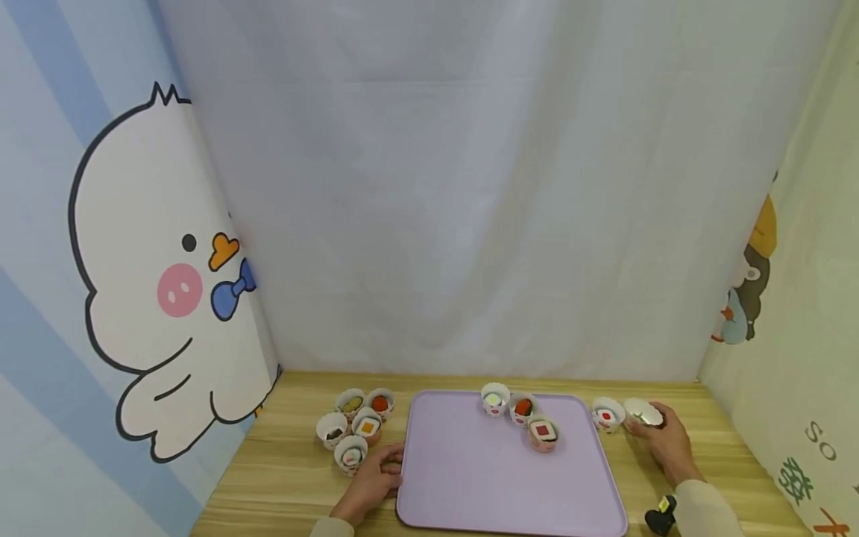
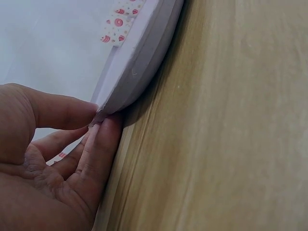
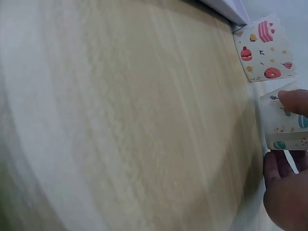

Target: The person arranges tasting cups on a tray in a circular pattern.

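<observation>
My left hand (image 1: 374,477) is at the left edge of a lilac tray (image 1: 463,455). In the left wrist view its thumb and fingers pinch the tray's rim (image 2: 137,67). To the right of the tray, my right hand (image 1: 673,446) grips a paper baking cup (image 3: 284,120) with green-blue macaron prints, thumb on one side and fingers on the other. Something pale and green lies inside that cup; its detail is unclear. Directly left of it stands another paper cup (image 1: 607,424) with a red-centred, sushi-like piece. Three cups, including one with a dark red square (image 1: 543,441), stand on the tray.
Left of the tray, several paper cups are clustered, among them one with an orange square (image 1: 367,434) and one with red filling (image 1: 380,406). A wooden table (image 1: 268,477) lies beneath everything. A pale curtain (image 1: 436,224) hangs behind, with printed cloths at both sides.
</observation>
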`<state>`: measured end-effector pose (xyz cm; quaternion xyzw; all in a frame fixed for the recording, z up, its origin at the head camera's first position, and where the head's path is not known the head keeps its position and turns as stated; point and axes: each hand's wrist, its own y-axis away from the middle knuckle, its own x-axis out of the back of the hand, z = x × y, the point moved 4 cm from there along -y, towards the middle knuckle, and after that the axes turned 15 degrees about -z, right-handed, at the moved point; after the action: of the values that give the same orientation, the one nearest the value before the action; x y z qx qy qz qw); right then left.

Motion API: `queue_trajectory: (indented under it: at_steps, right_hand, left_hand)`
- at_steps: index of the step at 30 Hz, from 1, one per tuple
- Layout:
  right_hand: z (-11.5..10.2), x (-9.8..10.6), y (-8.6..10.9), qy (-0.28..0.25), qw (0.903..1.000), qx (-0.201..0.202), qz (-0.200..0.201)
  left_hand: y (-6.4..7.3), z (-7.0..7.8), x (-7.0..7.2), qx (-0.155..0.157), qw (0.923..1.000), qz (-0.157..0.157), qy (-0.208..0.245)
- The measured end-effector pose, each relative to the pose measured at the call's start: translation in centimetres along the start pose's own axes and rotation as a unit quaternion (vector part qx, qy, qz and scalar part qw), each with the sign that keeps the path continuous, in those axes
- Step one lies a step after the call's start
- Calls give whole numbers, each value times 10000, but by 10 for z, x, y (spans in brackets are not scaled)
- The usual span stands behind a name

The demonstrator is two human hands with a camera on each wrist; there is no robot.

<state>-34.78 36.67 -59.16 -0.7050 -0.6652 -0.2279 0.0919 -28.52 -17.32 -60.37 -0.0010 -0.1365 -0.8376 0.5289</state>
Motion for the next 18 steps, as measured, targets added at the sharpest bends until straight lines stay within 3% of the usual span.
queue_trajectory:
  at_steps: [8, 18]
  right_hand:
    - [-6, 14, 16, 295, 9982, -1, 516]
    - [-22, 35, 35, 294, 9984, -91, 471]
  left_hand:
    - [0, -1, 0, -40, 10000, 5, 15]
    - [-3, -5, 1, -42, 10000, 13, 3]
